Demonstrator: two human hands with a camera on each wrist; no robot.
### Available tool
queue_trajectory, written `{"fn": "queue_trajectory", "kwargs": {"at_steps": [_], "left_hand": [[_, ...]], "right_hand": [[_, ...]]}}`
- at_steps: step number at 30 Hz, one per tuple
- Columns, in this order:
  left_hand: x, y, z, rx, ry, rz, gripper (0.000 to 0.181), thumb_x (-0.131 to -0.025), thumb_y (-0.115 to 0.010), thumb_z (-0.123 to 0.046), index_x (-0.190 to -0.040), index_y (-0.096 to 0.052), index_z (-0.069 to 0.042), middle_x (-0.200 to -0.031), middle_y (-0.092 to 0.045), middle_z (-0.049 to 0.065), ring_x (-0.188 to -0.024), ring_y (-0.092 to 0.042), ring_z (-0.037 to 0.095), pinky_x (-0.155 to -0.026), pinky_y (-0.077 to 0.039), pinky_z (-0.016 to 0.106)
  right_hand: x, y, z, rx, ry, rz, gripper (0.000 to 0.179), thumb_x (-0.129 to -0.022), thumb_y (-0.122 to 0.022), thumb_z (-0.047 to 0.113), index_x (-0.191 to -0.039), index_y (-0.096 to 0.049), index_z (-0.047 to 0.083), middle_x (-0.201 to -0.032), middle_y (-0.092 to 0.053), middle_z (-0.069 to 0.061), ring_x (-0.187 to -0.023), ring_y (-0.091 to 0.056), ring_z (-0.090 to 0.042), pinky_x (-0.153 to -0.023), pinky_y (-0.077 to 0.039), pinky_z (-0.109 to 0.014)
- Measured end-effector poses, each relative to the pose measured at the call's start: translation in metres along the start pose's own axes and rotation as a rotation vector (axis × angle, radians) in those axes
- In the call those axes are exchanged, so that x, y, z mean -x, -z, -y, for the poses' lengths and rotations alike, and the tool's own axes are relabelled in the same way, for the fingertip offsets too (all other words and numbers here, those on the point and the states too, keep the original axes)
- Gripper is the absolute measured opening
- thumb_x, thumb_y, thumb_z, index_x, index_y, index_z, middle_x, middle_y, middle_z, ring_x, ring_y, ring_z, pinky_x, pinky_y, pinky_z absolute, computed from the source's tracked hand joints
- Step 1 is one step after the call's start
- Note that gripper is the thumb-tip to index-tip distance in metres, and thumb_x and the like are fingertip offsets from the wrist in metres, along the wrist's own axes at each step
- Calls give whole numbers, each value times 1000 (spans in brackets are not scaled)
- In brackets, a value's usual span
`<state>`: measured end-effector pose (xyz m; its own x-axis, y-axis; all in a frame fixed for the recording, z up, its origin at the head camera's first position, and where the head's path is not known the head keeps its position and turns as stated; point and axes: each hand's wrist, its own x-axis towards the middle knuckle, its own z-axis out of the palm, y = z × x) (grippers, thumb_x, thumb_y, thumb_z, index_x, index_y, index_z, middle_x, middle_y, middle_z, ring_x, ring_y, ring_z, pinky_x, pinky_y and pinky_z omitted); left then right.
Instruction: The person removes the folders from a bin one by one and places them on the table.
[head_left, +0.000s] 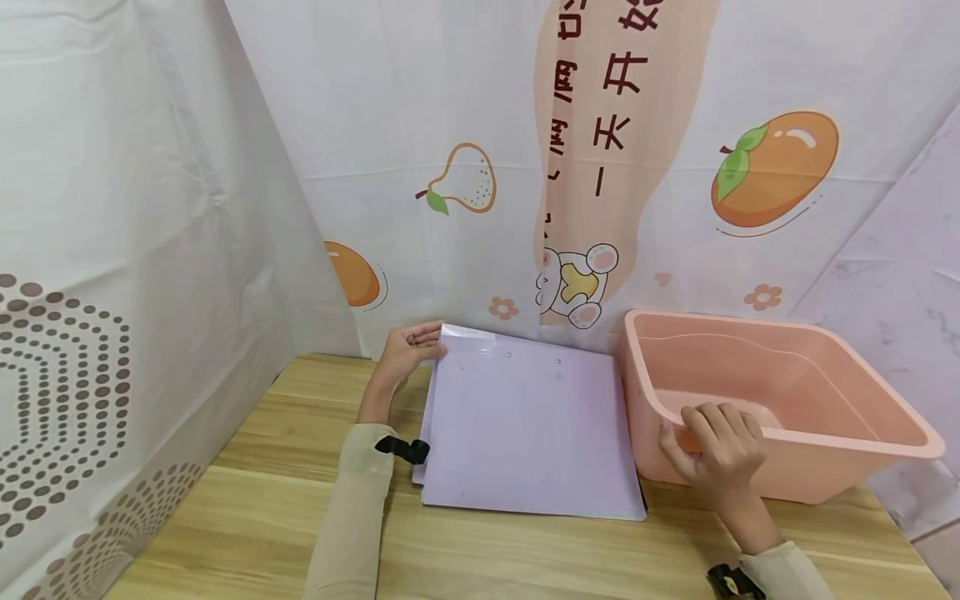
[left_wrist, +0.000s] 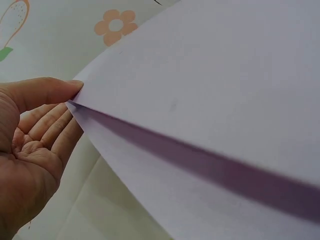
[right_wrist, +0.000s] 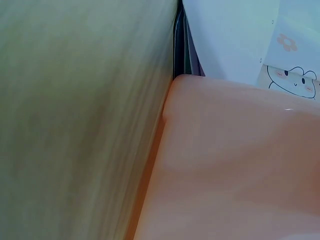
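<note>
A light purple folder [head_left: 525, 433] lies on the table against the bin's left side, with edges of other folders showing under its left side. At its far left corner, my left hand [head_left: 408, 352] pinches it between thumb and fingers. The left wrist view shows the thumb on top of the purple sheet [left_wrist: 200, 75] and a gap between two layers. My right hand [head_left: 723, 446] grips the near rim of a pink plastic bin [head_left: 825, 467], fingers over the edge. In the right wrist view the bin's wall [right_wrist: 225, 160] fills the lower right; the hand is out of sight there.
The wooden table [head_left: 285, 500] runs under everything. A printed white curtain [head_left: 420, 100] hangs right behind the folder and bin, and another white sheet [head_left: 150, 208] hangs along the left. Dark folder edges [right_wrist: 180, 45] stand by the bin's corner.
</note>
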<state>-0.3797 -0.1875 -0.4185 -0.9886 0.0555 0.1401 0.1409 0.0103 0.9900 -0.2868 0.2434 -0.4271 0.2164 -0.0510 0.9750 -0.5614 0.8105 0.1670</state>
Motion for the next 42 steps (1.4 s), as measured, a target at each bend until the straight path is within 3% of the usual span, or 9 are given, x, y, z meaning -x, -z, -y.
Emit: {"fn": "queue_trajectory", "kwargs": {"at_steps": [17, 29, 37, 42], "left_hand": [[-3, -5, 7, 81, -99, -58, 55, -79, -73, 19, -132, -61, 11, -120, -72, 20, -91, -74, 3, -80, -59, 18], [-4, -4, 16, -4, -59, -68, 51, -81, -75, 15, -131, -64, 8, -127, -65, 29, -92, -73, 2, -79, -59, 17], [-1, -4, 15, -15, -61, -131, 50, -80, -77, 13, -128, -65, 10, -125, -65, 31, -95, -74, 8, -79, -58, 16], [0, -2, 15, -24, -50, -154, 48, -81, -78, 11, -127, -66, 10, -122, -67, 32, -89, -73, 4, -77, -58, 16]], "right_hand": [[2, 0, -2, 4, 2, -1, 44, -86, -62, 32, -58, -53, 0, -53, -51, -15, -48, -41, -37, -51, -24, -43], [3, -1, -2, 6, 5, -3, 45, -87, -62, 33, -58, -53, 0, -53, -51, -15, -48, -41, -37, -50, -23, -43], [3, 0, -2, 4, 5, -1, 44, -87, -61, 32, -58, -53, 0, -54, -51, -15, -48, -41, -37, -50, -24, -43], [2, 0, -1, 2, 10, -11, 46, -88, -62, 33, -57, -52, 0, -53, -50, -15, -47, -40, -37, -50, -23, -43]]}}
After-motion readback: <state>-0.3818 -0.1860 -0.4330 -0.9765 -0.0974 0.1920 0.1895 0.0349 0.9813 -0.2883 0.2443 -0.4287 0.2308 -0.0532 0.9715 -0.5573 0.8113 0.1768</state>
